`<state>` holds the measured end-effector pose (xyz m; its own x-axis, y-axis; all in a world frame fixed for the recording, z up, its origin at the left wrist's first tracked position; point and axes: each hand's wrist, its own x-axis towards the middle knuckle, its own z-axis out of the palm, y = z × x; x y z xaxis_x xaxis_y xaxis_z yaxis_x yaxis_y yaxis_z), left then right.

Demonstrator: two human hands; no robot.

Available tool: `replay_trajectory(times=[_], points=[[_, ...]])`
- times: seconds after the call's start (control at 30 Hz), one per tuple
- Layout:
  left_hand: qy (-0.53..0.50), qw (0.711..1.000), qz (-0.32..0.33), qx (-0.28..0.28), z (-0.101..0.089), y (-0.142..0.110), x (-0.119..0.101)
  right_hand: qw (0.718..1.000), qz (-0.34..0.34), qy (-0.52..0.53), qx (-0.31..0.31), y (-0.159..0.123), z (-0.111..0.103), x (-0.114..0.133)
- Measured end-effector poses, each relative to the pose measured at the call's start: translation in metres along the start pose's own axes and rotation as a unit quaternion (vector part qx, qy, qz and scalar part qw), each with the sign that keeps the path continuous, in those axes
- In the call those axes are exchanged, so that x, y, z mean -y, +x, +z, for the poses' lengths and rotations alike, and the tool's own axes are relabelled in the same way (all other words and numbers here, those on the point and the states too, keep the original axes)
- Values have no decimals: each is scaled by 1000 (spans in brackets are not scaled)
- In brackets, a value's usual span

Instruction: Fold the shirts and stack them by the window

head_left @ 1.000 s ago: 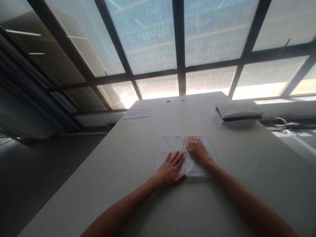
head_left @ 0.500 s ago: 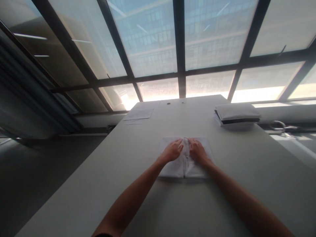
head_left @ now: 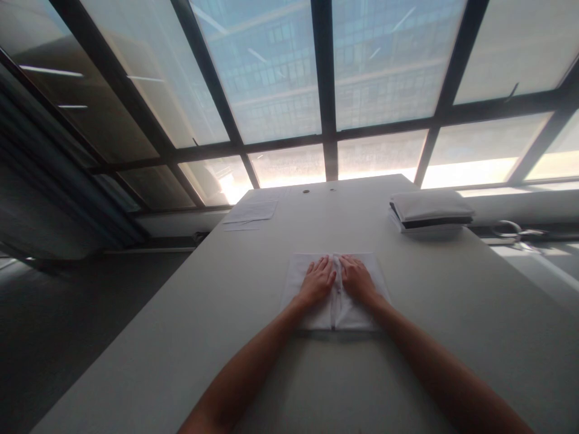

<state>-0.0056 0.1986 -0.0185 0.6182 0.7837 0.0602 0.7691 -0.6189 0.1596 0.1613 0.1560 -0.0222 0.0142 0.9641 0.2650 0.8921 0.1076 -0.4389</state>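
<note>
A folded white cloth piece [head_left: 355,316], perhaps a garment, lies flat in front of me with a seam or opening running down its middle. My left hand [head_left: 318,280] rests palm down on its left half, fingers stretched toward the far edge. On the right half, close to the middle line, my right hand [head_left: 358,278] also lies palm down with its fingers extended. Both hands touch the top of the cloth, and neither grips it. The two sets of fingertips almost meet at the line.
The white table [head_left: 181,349] spreads around the cloth. At its far right sits a stack of folded white and dark cloth [head_left: 432,208]. Sheets of paper [head_left: 251,211] lie at the far left. Tall windows [head_left: 275,72] stand behind, and a curtain [head_left: 58,175] hangs left.
My left hand has flattened onto the cloth, its fingers now pointing more forward. My right hand has stayed by the middle line. The whole view has shifted slightly.
</note>
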Motion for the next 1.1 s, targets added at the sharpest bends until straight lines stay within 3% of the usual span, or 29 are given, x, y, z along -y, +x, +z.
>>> replay_trajectory(times=[0.1,0.27,0.47,0.6,0.8,0.97,1.1], points=[[-1,1000,-14,8,-6,-6,19,1000,-7,3,-5,0,0,0],[51,993,-104,12,-13,-11,57,1000,-5,17,-9,0,0,-1],[45,988,-147,30,-22,-7,65,1000,-6,6,-8,-1,-1,0],[62,990,-128,11,-25,-17,43,1000,-7,-2,-9,-1,-1,0],[5,1000,30,6,-12,-54,-12,1000,-6,4,1,-1,-4,1],[-54,998,12,44,-13,-51,-34,1000,2,27,6,-2,-4,2],[-44,999,13,23,-9,-47,-55,989,79,119,-39,6,-10,-9]])
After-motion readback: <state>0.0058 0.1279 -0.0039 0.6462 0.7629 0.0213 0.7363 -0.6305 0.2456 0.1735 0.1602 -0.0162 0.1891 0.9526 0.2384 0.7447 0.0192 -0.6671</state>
